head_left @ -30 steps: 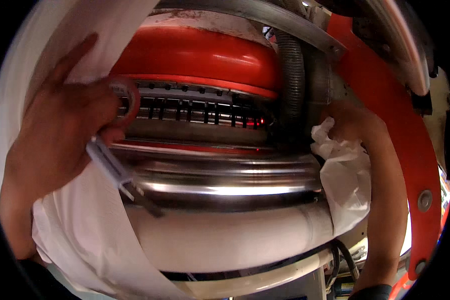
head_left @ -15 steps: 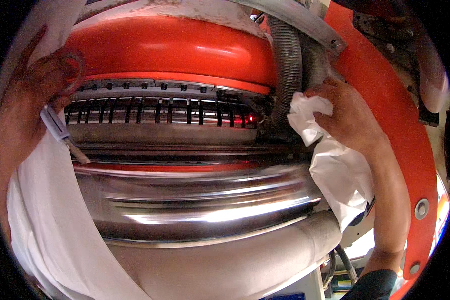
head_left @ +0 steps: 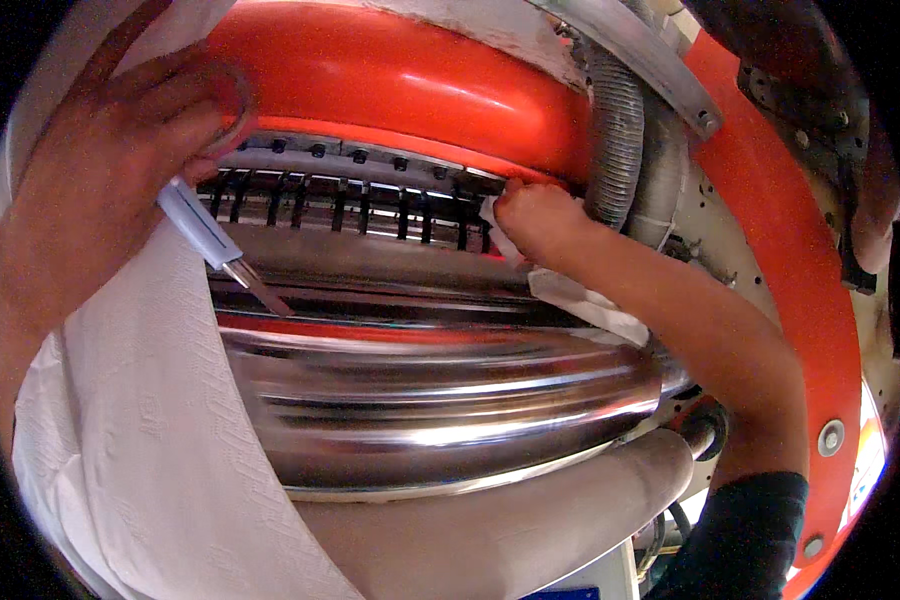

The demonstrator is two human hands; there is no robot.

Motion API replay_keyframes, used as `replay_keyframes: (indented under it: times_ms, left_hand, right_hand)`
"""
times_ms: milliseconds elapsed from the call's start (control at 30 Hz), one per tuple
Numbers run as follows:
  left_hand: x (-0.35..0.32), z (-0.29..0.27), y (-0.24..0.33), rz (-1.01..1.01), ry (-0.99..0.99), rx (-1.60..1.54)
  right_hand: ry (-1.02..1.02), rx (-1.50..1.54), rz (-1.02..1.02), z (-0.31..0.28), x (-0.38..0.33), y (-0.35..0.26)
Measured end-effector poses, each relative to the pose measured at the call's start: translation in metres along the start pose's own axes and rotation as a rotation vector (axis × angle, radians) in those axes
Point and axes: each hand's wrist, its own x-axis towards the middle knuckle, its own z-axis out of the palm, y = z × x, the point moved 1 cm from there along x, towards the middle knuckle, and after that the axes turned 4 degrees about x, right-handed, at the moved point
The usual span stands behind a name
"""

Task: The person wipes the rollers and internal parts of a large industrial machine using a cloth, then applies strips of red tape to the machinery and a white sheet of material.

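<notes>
My left hand (head_left: 120, 170) is closed around a pale blue knife (head_left: 198, 222), whose narrow metal blade points down and right over the rollers. A thin clear-and-reddish ring (head_left: 238, 105) sits by its fingers; I cannot tell what it is. My right hand (head_left: 542, 222) grips crumpled white paper (head_left: 502, 235) at the right end of the slotted roller (head_left: 355, 205). More of that paper trails below the wrist, over the edge of the shiny metal roller (head_left: 450, 400). The fingertips of my right hand are partly hidden.
A wide white embossed paper sheet (head_left: 160, 420) hangs at left. Above lies a red cover (head_left: 390, 75); a ribbed hose (head_left: 615, 140) and metal bar (head_left: 640, 60) stand at upper right. The red machine frame (head_left: 770, 230) curves down the right. A pale roller (head_left: 510, 520) lies in front.
My right hand has moved left with the crumpled paper, from beside the hose to the slotted roller. My left hand and the knife appear farther right, and the view has shifted.
</notes>
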Motion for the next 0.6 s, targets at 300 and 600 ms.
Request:
replay_keyframes:
  times_ms: [300, 600]
  left_hand:
    - [-0.005, 0.004, 0.001, -0.069, 0.079, -0.154]
    - [-0.012, -0.004, -0.003, -0.023, 0.086, -0.040]
  right_hand:
    - [0.009, 0.181, 0.156, 0.062, 0.003, 0.011]
    - [-0.240, 0.222, 0.114, 0.035, 0.008, -0.010]
